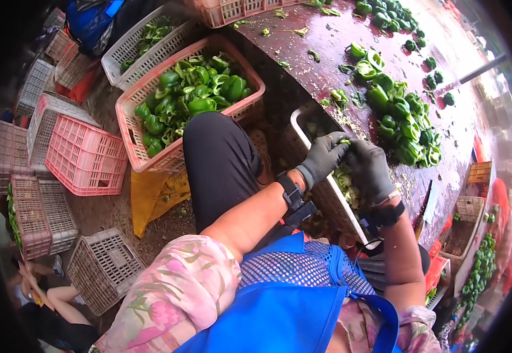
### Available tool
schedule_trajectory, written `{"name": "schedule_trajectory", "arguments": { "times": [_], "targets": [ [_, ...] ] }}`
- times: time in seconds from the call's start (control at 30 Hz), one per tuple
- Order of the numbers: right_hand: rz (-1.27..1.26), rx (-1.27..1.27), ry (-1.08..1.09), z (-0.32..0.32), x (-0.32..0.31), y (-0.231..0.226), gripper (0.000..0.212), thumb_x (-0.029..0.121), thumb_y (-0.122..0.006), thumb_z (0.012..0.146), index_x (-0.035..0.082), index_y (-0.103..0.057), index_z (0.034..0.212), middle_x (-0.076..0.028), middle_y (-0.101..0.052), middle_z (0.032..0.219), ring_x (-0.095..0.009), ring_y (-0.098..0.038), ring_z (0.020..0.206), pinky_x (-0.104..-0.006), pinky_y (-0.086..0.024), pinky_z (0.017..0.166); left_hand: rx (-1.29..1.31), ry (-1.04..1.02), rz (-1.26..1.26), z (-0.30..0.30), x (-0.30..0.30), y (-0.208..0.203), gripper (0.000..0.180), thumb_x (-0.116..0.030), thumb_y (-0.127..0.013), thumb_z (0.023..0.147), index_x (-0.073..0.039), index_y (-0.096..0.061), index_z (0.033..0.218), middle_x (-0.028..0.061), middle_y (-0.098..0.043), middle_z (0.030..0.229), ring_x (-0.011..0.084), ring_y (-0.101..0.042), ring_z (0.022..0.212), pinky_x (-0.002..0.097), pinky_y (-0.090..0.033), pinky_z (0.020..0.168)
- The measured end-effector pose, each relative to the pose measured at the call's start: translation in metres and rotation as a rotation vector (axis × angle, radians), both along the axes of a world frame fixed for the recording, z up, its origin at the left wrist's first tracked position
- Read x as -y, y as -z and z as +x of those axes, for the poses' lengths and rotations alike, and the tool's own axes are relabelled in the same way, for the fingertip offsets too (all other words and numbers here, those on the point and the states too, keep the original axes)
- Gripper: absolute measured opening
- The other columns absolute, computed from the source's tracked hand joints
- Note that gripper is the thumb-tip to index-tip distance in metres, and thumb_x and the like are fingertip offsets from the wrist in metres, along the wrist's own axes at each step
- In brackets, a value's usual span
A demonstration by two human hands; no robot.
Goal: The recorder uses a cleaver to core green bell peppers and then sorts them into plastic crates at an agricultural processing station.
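In grey gloves, my left hand [325, 159] and my right hand [371, 170] meet at the table's near edge. Both are closed round a green pepper [343, 142]; only a small bit of it shows between the fingers. Just below them is a white-rimmed crate [333, 183] with pale green pepper scraps [346, 183] inside. Beyond my right hand, a heap of cut green peppers [406, 120] lies on the dark red table [303, 59]. A knife [430, 202] rests by the table edge, right of my right wrist.
A pink crate [127, 117] full of green peppers stands left of my knee, a white crate [114, 67] behind it. Stacked crates [85, 154] crowd the left floor. Whole peppers [385, 17] lie at the table's far side. Another person's arm [35, 279] shows at lower left.
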State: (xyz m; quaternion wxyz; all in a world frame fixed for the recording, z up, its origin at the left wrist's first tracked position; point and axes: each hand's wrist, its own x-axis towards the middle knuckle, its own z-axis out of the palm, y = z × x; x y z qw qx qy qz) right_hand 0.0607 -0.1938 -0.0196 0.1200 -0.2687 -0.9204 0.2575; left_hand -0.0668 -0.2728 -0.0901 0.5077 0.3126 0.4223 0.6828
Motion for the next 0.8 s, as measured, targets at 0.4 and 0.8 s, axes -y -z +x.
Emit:
{"name": "schedule_trajectory", "arguments": {
  "times": [0.4,0.8],
  "targets": [
    [-1.766,-0.989,0.128,-0.034,-0.021,0.013,0.001,0.003,-0.059,0.085,0.003,-0.06,0.084,-0.003,-0.059,0.074,-0.014,-0.061,0.072,-0.0311,-0.054,0.066,0.318,-0.177,0.156,-0.027,-0.002,-0.053,0.017,-0.01,-0.061,0.099,-0.005,-0.065,0.115,0.0038,-0.069,0.098,0.011,-0.066,0.086,0.0255,-0.055,0.075],
    [0.287,-0.224,0.307,-0.053,-0.09,-0.061,0.076,0.024,-0.081,0.078,0.005,-0.045,0.142,-0.023,-0.049,0.141,-0.036,-0.051,0.127,-0.0441,-0.041,0.109,-0.057,-0.145,-0.224,-0.007,-0.013,-0.006,0.041,-0.002,-0.061,0.094,0.002,-0.056,0.135,0.0085,-0.06,0.126,0.0147,-0.057,0.113,0.027,-0.046,0.097]
  ]
}}
